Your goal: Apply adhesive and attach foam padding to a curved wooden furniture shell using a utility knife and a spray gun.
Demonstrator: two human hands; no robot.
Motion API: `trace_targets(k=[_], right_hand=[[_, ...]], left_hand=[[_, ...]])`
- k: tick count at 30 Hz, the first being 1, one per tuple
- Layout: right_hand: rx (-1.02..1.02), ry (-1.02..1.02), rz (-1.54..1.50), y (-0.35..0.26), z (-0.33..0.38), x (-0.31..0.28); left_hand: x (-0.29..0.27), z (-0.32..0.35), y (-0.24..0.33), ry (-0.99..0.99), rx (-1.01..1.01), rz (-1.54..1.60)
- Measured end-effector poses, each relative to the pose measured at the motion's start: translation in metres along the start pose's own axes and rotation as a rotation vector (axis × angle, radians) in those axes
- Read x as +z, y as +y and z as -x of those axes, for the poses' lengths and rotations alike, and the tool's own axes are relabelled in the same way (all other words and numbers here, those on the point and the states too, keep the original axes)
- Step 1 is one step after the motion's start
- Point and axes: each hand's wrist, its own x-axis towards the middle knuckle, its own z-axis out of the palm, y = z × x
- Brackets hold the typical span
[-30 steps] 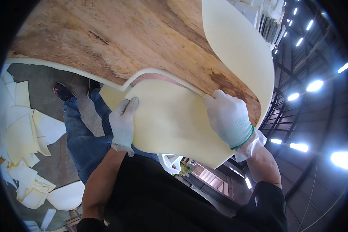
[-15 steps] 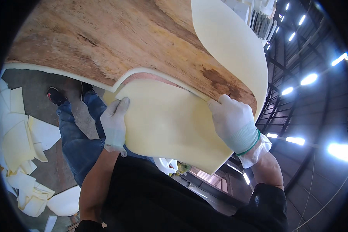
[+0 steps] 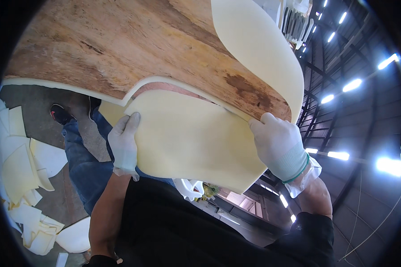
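Observation:
A pale yellow foam sheet [image 3: 194, 138] with a curved outline stretches between my two white-gloved hands, in front of a large wooden board [image 3: 133, 40]. My left hand [image 3: 124, 142] pinches the sheet's left edge, thumb on top. At the far right corner, beside the board's edge, the fingers of my right hand [image 3: 276, 140] are closed over the sheet's rim; their tips are hidden underneath. A white foam edge strip [image 3: 158, 80] runs along the board's near side, following a notch. Between strip and sheet shows a narrow pinkish band [image 3: 182, 90].
Another large cream foam piece [image 3: 254, 49] lies on the board's far right part. Foam offcuts [image 3: 20, 164] are piled on the grey floor at the left, near my legs [image 3: 82, 155]. Stacked pale pieces [image 3: 296, 22] stand beyond the board.
My hands have moved slightly farther apart, the left one leftward and the right one rightward. The foam sheet between them has shifted a little left and up in view.

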Motion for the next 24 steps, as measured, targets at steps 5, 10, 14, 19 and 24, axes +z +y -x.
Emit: trace_targets(k=[5, 10, 14, 19, 24], right_hand=[[-0.004, -0.026, 0.027, 0.002, 0.006, -0.012], [-0.01, -0.023, 0.022, 0.003, 0.013, -0.014], [-0.016, -0.07, 0.049, 0.005, 0.017, -0.024], [-0.001, -0.104, 0.087, 0.014, 0.03, -0.028], [0.038, -0.063, 0.052, 0.028, 0.056, -0.03]], left_hand=[[-0.003, -0.001, -0.002, -0.007, -0.001, 0.009], [-0.006, 0.0, -0.001, 0.001, 0.009, 0.013], [-0.017, -0.003, -0.007, -0.014, -0.004, -0.029], [-0.021, -0.002, -0.006, -0.019, -0.002, -0.021], [-0.026, -0.005, -0.009, 0.008, 0.027, -0.078]])
